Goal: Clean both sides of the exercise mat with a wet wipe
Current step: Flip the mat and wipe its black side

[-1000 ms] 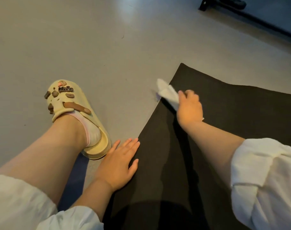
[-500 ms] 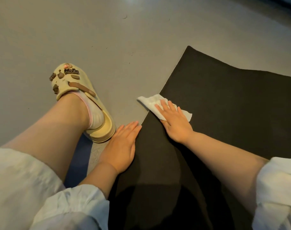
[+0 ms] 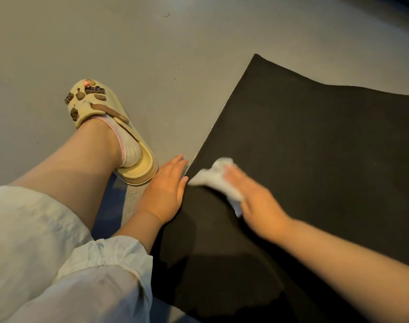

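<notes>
White wet wipe [image 3: 216, 179] under right hand [image 3: 257, 198], on black exercise mat [image 3: 315, 148]

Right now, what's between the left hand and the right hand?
Head view: the bunched white wet wipe on the black mat, pressed under the right hand, its free end nearly reaching the left hand.

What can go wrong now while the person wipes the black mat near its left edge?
The wet wipe is bunched up under the right hand, so it may clean only a narrow strip. The left hand lies mostly on the floor beside the mat edge, so the mat may slide. The wipe may also run off the edge and pick up floor dirt.
</notes>
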The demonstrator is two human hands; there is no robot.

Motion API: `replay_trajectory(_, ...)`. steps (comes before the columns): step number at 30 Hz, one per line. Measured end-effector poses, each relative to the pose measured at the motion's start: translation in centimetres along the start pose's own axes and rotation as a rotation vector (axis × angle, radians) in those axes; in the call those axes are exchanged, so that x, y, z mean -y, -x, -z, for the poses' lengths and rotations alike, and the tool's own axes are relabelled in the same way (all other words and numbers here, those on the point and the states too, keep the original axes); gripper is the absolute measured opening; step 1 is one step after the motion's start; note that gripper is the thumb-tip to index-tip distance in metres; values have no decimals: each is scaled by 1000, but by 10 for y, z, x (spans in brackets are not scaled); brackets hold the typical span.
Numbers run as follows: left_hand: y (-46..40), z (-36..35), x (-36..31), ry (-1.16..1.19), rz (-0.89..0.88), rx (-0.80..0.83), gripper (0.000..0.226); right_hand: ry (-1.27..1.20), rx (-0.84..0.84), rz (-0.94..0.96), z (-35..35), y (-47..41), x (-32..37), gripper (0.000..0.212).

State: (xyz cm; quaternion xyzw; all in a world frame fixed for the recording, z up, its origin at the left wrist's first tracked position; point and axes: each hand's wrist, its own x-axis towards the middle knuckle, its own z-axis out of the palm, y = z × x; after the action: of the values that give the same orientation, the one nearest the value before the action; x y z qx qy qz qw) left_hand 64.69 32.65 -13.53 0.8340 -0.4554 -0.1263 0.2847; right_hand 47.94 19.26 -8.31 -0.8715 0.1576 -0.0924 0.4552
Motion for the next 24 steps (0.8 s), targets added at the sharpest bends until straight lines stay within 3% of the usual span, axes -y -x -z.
replay_trajectory(3,0,-1,2,-61,-53,-3,44,499,-299,-128,48,-41,-27,45)
replay_trajectory(5,0,-3,4,-106,-122,0,41,763,-268,-240,70,-56,-49,59)
replay_trajectory(7,-2,-4,7,-114,-144,2,40,854,-100,-392,71,-59,-69,59)
replay_trajectory(9,-2,-5,8,-112,-139,4,40,812,13,-465,59,-56,-76,55)
replay_trajectory(13,-3,-7,9,-116,-144,7,40,670,56,-458,36,-43,-66,53)
replay_trajectory(15,-4,-7,9,-118,-122,15,37,641,107,-354,19,-22,-56,53)
replay_trajectory(19,-6,-3,6,-129,-102,44,40,613,236,32,-27,39,-34,55)
replay_trajectory(24,-5,-1,2,-124,-69,64,42,189,411,17,-28,79,-6,54)
